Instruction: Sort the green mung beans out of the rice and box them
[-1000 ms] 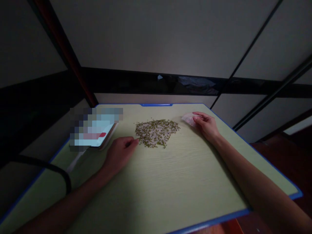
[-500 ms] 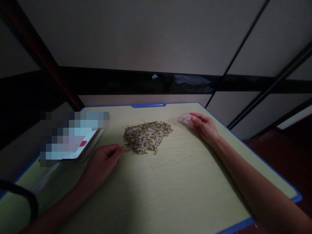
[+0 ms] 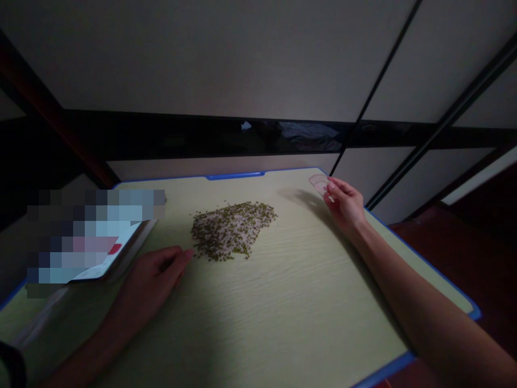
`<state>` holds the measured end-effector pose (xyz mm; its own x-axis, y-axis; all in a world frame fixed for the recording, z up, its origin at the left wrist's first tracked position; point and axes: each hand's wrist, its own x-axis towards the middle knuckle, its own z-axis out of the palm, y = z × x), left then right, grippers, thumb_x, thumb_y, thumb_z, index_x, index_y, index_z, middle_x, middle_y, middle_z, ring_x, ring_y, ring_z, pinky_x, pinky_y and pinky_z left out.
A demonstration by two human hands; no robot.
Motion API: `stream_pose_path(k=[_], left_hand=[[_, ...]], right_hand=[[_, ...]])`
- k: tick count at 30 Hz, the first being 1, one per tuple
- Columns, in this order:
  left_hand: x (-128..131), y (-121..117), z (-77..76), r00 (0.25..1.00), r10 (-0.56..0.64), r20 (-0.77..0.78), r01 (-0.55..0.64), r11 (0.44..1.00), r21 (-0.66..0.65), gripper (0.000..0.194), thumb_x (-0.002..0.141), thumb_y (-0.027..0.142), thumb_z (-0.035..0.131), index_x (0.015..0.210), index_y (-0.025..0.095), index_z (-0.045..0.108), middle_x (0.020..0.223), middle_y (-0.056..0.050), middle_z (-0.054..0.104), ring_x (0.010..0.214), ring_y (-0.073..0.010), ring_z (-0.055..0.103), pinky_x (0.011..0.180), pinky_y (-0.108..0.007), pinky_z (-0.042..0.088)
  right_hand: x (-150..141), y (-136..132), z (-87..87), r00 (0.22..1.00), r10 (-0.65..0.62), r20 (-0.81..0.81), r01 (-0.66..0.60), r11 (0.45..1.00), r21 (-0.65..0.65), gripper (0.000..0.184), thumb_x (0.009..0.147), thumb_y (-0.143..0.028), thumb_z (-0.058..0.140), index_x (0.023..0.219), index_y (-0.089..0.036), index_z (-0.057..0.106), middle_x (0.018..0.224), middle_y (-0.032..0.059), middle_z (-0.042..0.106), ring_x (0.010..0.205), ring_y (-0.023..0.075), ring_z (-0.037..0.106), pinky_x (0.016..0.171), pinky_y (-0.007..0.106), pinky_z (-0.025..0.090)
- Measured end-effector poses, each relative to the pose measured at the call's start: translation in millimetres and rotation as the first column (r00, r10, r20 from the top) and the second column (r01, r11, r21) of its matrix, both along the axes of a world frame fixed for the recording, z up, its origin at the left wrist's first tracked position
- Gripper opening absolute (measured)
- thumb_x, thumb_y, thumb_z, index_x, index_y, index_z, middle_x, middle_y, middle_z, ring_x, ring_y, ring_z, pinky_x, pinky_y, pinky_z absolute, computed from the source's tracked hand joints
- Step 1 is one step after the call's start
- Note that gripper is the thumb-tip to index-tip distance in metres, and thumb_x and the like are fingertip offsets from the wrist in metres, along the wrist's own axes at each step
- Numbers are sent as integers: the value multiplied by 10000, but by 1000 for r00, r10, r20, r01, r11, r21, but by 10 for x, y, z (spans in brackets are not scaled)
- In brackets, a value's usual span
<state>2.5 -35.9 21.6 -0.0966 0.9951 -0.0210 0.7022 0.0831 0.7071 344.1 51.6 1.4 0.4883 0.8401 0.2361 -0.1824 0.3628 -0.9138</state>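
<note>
A loose pile of small green beans mixed with pale grains point(image 3: 230, 229) lies spread on the table. My right hand point(image 3: 345, 202) is raised above the table to the right of it, pinching a clear protractor point(image 3: 318, 182) with pink markings between thumb and fingers. The protractor is tilted up, its curved edge pointing left and away. By the pile's left edge rests my left hand point(image 3: 151, 275), fingers curled and thumb pressed against the index finger. Whether anything is between those fingertips is too small or hidden to tell.
A tablet-like device with a lit, blurred screen point(image 3: 95, 264) lies left of my left hand. The pale table point(image 3: 299, 302) has a blue rim. Light cabinet panels point(image 3: 226, 64) with a dark glossy band stand behind its far edge. A dark curved strap point(image 3: 14, 364) shows at the lower left.
My right hand has lifted the protractor higher, away from the tabletop, and tilted it up. My left hand stays by the pile. The whole view has shifted a little.
</note>
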Motion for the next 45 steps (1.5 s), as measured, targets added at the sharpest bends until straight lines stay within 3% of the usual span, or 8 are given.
stream_pose_path(k=[5,9,13,18,32,39,45], left_hand=[[-15,-6,-5,1000,2,3,-2,1000,-20,364,646,480,407,387,228,366,368,65,354,396,-114,367,444,-242,287],[-3,0,-8,1000,-1,-6,1,1000,-12,368,654,480,406,390,227,362,371,65,352,399,-114,364,447,-241,286],[10,-9,5,1000,4,3,-3,1000,-14,369,646,485,406,386,227,357,364,67,340,393,-110,356,442,-239,281],[-8,-6,1,1000,9,-11,-9,1000,-14,365,631,500,399,387,230,372,358,68,358,385,-111,372,436,-235,286],[-34,24,-60,999,-9,-31,9,1000,1,416,626,574,384,392,229,375,361,70,353,381,-107,372,425,-230,286],[-61,34,-87,999,-5,-36,5,1000,-6,422,624,589,380,405,229,391,369,70,357,383,-109,379,425,-231,291],[-35,27,-52,999,-2,-41,1,1000,-22,415,608,581,380,378,236,366,356,67,355,372,-109,378,417,-231,289]], right_hand=[[-137,-45,-11,986,90,141,-88,996,-18,274,525,-276,744,774,-191,670,578,-33,593,497,82,496,505,229,418],[-286,-115,-8,908,210,362,-189,977,-93,244,559,-264,726,784,-176,689,575,-28,592,477,84,474,473,228,379],[-347,-159,-2,842,280,460,-228,959,-166,209,578,-235,695,771,-155,697,574,-24,582,459,72,433,446,214,334],[-348,-161,-4,805,287,520,-219,957,-189,232,604,-242,664,800,-122,695,560,-23,558,449,64,403,435,207,315],[-402,-151,-8,707,228,669,-161,974,-162,256,636,-254,631,825,-93,693,635,52,644,547,128,540,528,254,433],[-385,-128,-18,742,349,572,-265,937,-229,291,608,-267,652,831,-84,692,558,-3,552,454,70,410,438,216,341],[-364,-110,-39,759,335,558,-258,942,-215,308,600,-274,662,843,-87,693,575,2,555,473,71,413,444,213,325]])
